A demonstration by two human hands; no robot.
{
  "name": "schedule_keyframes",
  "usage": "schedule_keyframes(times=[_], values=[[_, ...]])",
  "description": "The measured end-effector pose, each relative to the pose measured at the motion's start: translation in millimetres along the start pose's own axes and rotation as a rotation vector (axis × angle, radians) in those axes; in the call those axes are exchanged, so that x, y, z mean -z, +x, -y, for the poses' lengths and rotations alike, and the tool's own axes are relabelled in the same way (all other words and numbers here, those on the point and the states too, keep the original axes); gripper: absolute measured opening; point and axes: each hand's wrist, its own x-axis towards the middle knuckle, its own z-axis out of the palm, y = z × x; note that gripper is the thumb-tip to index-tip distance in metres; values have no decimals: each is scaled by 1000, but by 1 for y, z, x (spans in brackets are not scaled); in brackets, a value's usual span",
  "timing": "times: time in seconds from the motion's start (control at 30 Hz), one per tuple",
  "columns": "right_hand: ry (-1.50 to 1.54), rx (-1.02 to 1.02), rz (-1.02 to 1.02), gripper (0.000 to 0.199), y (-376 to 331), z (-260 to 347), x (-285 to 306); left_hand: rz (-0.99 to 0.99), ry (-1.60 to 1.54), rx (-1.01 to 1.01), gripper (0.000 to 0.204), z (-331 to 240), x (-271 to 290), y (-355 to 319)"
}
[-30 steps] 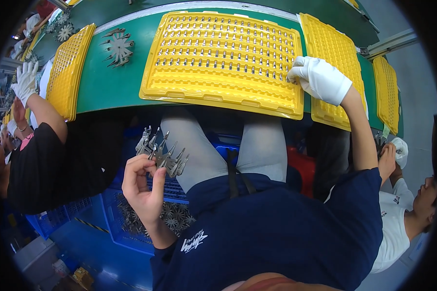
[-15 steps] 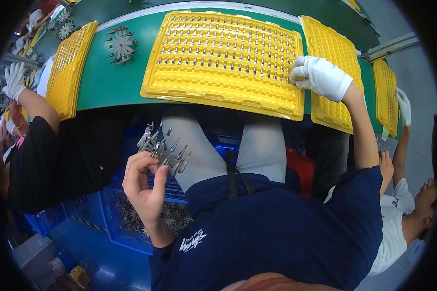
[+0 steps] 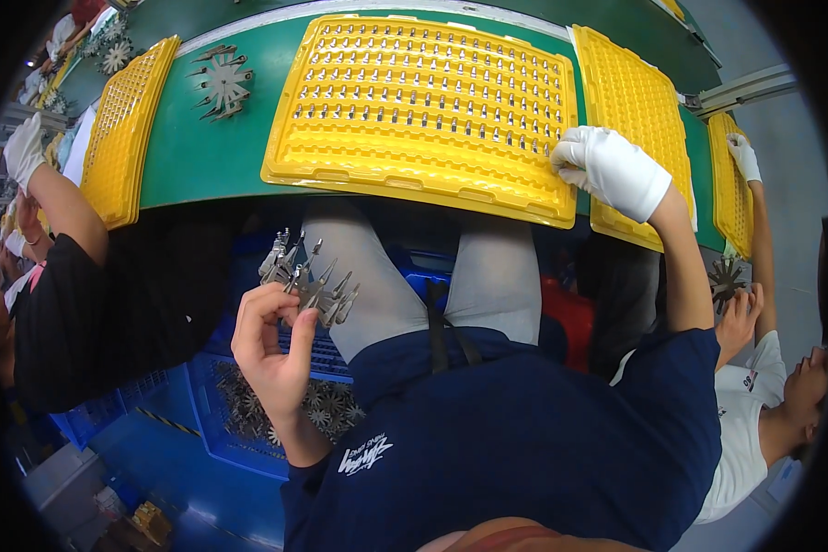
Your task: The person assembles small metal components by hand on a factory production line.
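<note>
Below the table edge, my bare left hand (image 3: 274,345) pinches a star-shaped metal holder (image 3: 313,293) between thumb and fingers. Small pointed metal pieces stick up from its arms. My right hand (image 3: 616,170), in a white glove, is over the right edge of the yellow slotted tray (image 3: 405,175), with its fingertips closed together. Whatever they hold, if anything, is hidden. Small silvery metal pieces (image 3: 437,78) stand in rows across the far part of this tray; its near rows of slots hold none.
Another metal star (image 3: 225,85) lies on the green table (image 3: 198,156), left of the tray. More yellow trays stand to the right (image 3: 639,120) and left (image 3: 129,129), with co-workers' gloved hands near. A blue crate (image 3: 201,414) of metal stars sits below left.
My right hand has come slightly nearer along the tray's right edge. My left hand has barely moved. At the right, a co-worker's gloved hand has moved farther up its tray.
</note>
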Motion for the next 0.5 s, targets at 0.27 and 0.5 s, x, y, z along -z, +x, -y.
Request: schedule_keyframes(times=[0.27,0.5], values=[[125,29,-111,14,-5,-4,-13,-8,4,-5,24,-1,-1,0],[14,61,-74,15,-6,-5,-10,-14,11,10,23,-3,0,-2]])
